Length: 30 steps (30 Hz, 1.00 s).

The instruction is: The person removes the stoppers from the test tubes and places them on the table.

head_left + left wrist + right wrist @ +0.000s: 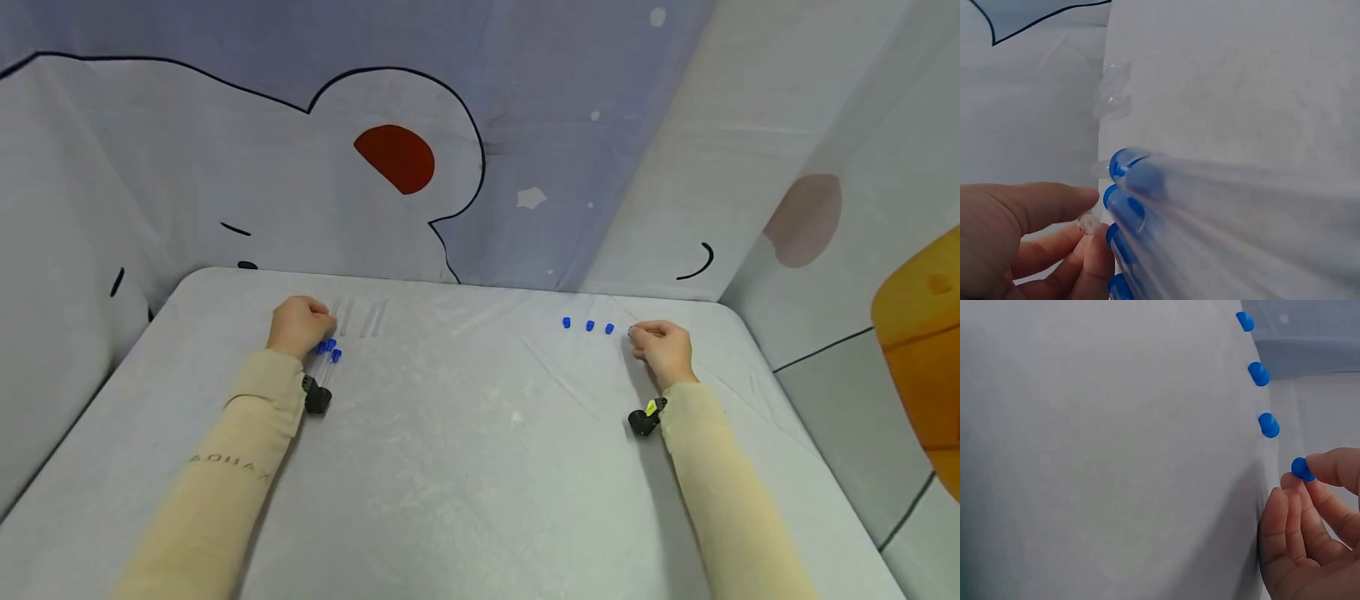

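Note:
My left hand (298,323) is at the far left of the table, pinching a clear tube (1089,224) between thumb and fingers; the tube's end faces the wrist camera. Right beside it lie several clear tubes with blue caps (1124,165), pointing toward me. A few clear tubes without caps (369,318) lie just right of that hand. Across the table, my right hand (663,350) pinches a small blue cap (1300,469) between thumb and fingertip. Three loose blue caps (590,326) lie in a row to its left.
A white cloth-like cover lies over the table (480,450). Behind it hangs a printed curtain (555,142), which continues along both sides. Each wrist carries a small black camera (318,398).

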### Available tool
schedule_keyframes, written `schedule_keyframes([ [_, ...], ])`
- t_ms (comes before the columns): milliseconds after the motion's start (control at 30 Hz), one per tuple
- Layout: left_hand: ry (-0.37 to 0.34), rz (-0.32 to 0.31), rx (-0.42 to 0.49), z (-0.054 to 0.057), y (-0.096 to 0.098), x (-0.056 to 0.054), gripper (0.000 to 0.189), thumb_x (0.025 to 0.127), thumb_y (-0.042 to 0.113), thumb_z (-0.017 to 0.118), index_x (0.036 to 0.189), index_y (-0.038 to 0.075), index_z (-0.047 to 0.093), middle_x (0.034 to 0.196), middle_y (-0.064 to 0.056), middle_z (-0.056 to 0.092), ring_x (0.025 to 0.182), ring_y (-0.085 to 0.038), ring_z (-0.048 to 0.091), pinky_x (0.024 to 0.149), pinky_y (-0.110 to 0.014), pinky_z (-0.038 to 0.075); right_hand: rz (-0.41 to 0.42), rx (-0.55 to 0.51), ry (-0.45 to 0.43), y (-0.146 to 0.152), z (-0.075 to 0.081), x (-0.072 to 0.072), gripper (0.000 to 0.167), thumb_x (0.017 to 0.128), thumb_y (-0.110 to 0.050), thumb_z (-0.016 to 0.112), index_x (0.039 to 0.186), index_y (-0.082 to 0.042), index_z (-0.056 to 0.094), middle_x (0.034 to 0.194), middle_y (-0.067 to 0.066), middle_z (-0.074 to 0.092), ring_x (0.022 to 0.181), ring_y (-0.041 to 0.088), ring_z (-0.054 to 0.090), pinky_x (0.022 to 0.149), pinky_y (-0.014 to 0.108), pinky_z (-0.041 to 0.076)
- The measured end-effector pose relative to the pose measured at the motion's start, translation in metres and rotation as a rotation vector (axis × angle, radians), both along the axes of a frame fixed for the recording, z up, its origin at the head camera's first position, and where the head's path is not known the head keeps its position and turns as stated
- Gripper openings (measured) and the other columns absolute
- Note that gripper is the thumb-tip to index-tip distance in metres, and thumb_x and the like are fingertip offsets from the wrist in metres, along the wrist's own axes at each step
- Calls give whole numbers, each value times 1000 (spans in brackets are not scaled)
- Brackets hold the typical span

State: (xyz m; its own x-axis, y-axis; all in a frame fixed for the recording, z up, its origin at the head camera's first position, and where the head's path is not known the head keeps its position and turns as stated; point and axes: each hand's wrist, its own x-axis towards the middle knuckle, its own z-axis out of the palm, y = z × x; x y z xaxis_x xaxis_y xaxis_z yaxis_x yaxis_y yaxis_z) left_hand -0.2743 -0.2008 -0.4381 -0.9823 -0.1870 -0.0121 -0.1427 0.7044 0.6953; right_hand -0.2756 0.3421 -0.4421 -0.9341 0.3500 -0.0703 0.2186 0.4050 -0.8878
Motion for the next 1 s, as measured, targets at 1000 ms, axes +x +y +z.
schedule_keyframes([
  [1000, 87, -30, -32, 20, 8, 25, 32, 101, 14, 52, 121, -9, 64, 110, -27, 67, 98, -41, 64, 84, -53, 51, 139, 214, -205, -11, 10, -7, 37, 102, -21, 53, 129, 4, 60, 114, 16, 62, 86, 16, 58, 67, 20, 52],
])
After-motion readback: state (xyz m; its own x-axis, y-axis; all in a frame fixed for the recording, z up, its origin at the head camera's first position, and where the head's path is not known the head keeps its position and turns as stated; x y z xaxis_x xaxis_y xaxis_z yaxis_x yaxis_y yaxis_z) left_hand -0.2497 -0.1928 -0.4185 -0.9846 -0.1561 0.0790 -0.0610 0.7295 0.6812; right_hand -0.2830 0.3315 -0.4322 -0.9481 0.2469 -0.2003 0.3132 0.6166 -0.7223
